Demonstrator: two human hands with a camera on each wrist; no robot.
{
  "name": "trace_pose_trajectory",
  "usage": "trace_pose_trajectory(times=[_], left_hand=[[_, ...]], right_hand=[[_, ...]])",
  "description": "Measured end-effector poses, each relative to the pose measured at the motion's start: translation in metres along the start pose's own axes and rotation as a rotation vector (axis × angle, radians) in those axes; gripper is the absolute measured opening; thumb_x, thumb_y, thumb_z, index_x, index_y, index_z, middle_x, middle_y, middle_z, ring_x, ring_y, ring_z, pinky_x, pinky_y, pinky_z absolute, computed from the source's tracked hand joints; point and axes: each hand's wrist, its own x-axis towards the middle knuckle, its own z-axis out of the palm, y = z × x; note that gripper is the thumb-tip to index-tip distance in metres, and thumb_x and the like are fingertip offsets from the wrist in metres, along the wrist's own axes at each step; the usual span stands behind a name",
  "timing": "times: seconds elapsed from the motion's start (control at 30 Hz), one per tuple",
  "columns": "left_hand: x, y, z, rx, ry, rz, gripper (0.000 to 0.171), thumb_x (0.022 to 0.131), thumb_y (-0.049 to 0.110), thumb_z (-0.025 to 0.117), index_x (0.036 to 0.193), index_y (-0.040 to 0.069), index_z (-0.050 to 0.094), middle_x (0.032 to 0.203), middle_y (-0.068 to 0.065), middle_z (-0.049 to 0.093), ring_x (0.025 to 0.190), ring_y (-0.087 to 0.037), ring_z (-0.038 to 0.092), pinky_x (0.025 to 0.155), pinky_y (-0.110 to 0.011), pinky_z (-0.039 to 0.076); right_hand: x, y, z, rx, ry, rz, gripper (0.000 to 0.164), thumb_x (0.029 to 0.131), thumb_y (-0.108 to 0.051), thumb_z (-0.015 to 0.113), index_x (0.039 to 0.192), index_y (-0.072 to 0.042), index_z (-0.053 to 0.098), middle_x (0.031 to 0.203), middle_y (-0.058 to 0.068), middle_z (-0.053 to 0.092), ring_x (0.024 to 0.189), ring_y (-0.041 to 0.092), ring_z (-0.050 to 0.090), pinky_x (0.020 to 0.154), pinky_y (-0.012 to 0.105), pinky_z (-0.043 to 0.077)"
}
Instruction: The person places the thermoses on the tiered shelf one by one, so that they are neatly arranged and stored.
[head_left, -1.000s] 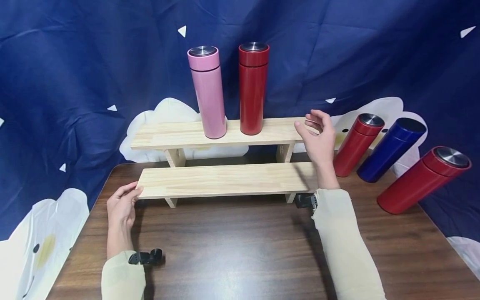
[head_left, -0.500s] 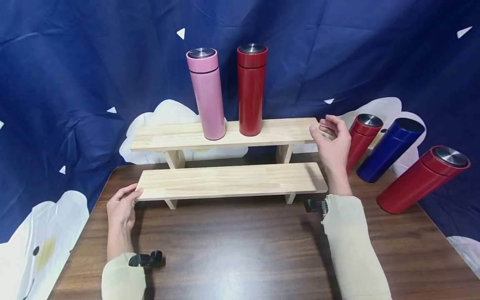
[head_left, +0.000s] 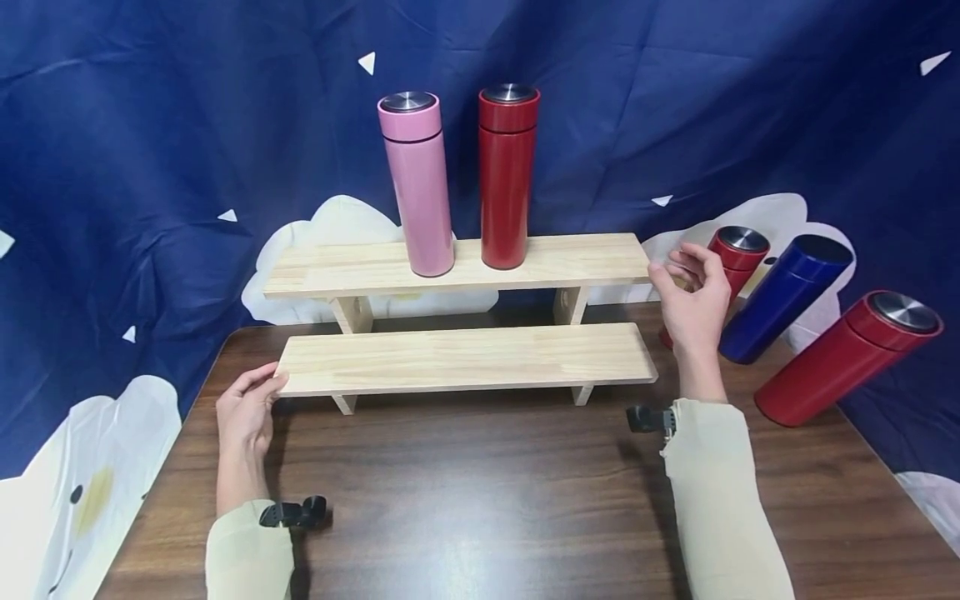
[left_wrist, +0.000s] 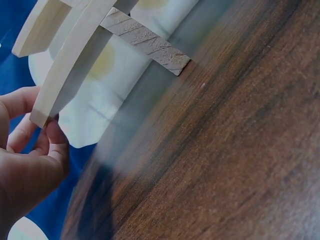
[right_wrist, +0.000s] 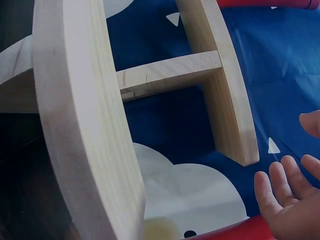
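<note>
My left hand pinches the left end of the lower board of a two-tier wooden rack, thumb on top and fingers beneath in the left wrist view. My right hand holds nothing; its fingers are loosely bent just off the right end of the upper board. Behind that hand stands a red thermos, partly hidden by it. On the upper board, a pink thermos and a red thermos stand upright side by side. The right wrist view shows the right fingers apart from the rack.
To the right on the brown table stand a blue thermos and another red thermos. A dark blue curtain with white cloud shapes hangs close behind the rack.
My right hand has moved right, from over the upper board's right end to beside it, now overlapping the nearest red thermos. My left hand keeps its hold on the lower board.
</note>
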Motion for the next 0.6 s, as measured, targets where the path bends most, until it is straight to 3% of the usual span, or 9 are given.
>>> trace_pose_trajectory(times=[0.07, 0.3, 0.47, 0.6], left_hand=[[0.001, 0.0, 0.0, -0.01, 0.0, -0.003, 0.024, 0.08, -0.021, 0.073, 0.093, -0.001, 0.079, 0.081, -0.006, 0.07, 0.07, -0.014, 0.064, 0.061, -0.019, 0.054], [0.002, -0.001, 0.0, -0.012, -0.01, 0.004, 0.024, 0.081, -0.022, 0.072, 0.096, -0.004, 0.078, 0.08, -0.006, 0.069, 0.069, -0.014, 0.064, 0.06, -0.019, 0.054], [0.002, 0.0, 0.0, 0.006, -0.002, 0.0, 0.025, 0.081, -0.021, 0.072, 0.095, -0.002, 0.078, 0.08, -0.005, 0.069, 0.069, -0.013, 0.064, 0.06, -0.018, 0.053], [0.002, 0.0, -0.001, -0.001, 0.003, -0.008, 0.024, 0.081, -0.021, 0.073, 0.095, -0.002, 0.078, 0.08, -0.005, 0.07, 0.069, -0.013, 0.064, 0.059, -0.018, 0.053]], right_hand=[[0.0, 0.001, -0.002, -0.007, 0.011, 0.011, 0.041, 0.085, -0.003, 0.078, 0.123, -0.012, 0.064, 0.104, -0.007, 0.066, 0.096, 0.011, 0.062, 0.085, 0.022, 0.045], [-0.001, 0.009, -0.014, -0.01, 0.05, 0.027, 0.047, 0.085, -0.004, 0.08, 0.128, -0.003, 0.062, 0.11, 0.004, 0.067, 0.092, 0.009, 0.063, 0.088, 0.021, 0.048], [-0.001, 0.013, -0.022, 0.016, 0.077, 0.05, 0.044, 0.083, -0.001, 0.079, 0.124, -0.005, 0.064, 0.104, -0.001, 0.067, 0.088, 0.008, 0.062, 0.081, 0.017, 0.05], [-0.001, 0.017, -0.027, 0.066, 0.102, 0.073, 0.045, 0.081, 0.003, 0.078, 0.123, -0.003, 0.064, 0.103, 0.002, 0.066, 0.086, 0.009, 0.063, 0.08, 0.016, 0.05]])
